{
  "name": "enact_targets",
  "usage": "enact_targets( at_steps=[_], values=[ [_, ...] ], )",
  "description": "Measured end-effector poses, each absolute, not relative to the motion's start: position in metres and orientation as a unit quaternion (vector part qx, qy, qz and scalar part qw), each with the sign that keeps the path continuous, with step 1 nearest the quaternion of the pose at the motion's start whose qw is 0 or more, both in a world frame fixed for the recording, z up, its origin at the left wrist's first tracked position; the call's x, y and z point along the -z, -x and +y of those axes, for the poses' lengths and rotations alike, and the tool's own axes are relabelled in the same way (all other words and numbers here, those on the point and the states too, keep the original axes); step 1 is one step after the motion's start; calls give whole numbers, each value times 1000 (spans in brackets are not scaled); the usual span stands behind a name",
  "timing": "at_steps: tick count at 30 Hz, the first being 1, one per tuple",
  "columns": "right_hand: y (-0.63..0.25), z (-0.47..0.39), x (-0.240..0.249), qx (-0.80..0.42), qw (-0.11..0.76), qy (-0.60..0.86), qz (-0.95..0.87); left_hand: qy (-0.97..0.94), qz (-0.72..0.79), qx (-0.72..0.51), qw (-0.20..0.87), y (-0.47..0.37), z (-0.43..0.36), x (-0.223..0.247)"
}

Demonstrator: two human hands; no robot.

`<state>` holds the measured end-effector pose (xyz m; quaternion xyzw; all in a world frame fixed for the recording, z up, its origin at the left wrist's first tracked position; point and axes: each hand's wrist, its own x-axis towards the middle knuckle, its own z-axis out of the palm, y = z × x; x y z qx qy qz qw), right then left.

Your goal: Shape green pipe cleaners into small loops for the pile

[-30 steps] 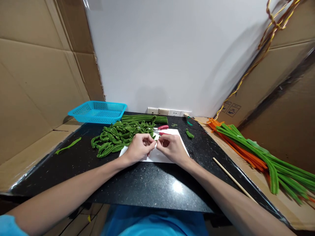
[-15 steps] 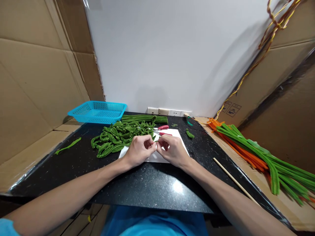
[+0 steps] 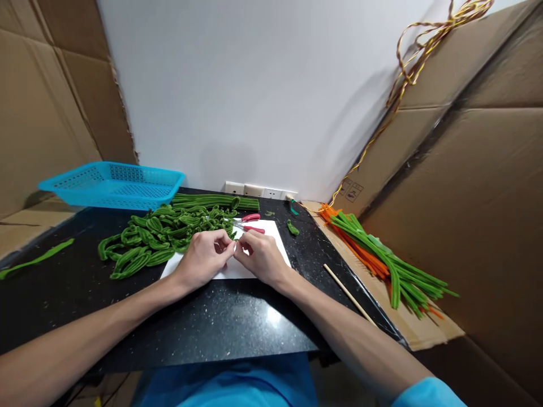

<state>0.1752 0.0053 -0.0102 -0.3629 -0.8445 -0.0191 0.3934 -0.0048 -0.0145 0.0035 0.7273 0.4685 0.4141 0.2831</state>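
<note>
Above a white sheet (image 3: 278, 243), my left hand (image 3: 206, 254) and my right hand (image 3: 263, 257) meet fingertip to fingertip. Both are closed in a pinch on a small green fuzzy piece (image 3: 236, 239), mostly hidden by the fingers. A heap of bent green fuzzy loops (image 3: 148, 234) lies just left of and behind my left hand. Behind the heap is a bundle of straight green stems (image 3: 203, 200). Red-handled pliers (image 3: 253, 229) rest on the sheet beyond my fingertips, their tips partly covered by green loops.
A blue basket (image 3: 114, 192) stands at the back left. One green loop (image 3: 292, 228) and a wooden stick (image 3: 348, 293) lie to the right. Green (image 3: 407, 277) and orange stems (image 3: 365, 257) lie on cardboard at the far right. A green strip (image 3: 38, 259) is far left.
The camera view has turned right, so everything appears further left. My hands remain pinched together over the sheet, with little visible change in their pose.
</note>
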Motion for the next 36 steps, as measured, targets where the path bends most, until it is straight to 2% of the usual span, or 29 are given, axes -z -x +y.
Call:
enact_targets(
  at_steps=[9,11,15,18,24,31,36],
  values=[
    [-173,-1,3,53,410,361,-836,-729,447,-436,283,9,-16,-5],
    [-173,-1,1,61,420,360,-831,-689,440,-446,364,9,-13,-5],
    [-179,2,-2,63,430,340,-834,-520,370,-426,642,10,-5,-6],
    [-185,7,-2,91,441,318,-835,-466,319,-395,725,10,-5,-8],
    [-191,12,0,110,446,308,-833,-462,299,-401,732,9,-10,-13],
    [-189,16,2,-28,489,287,-823,-471,333,-406,709,7,-13,-19],
    [-189,17,3,-30,492,283,-823,-521,358,-411,657,6,-10,-13]
  ],
)
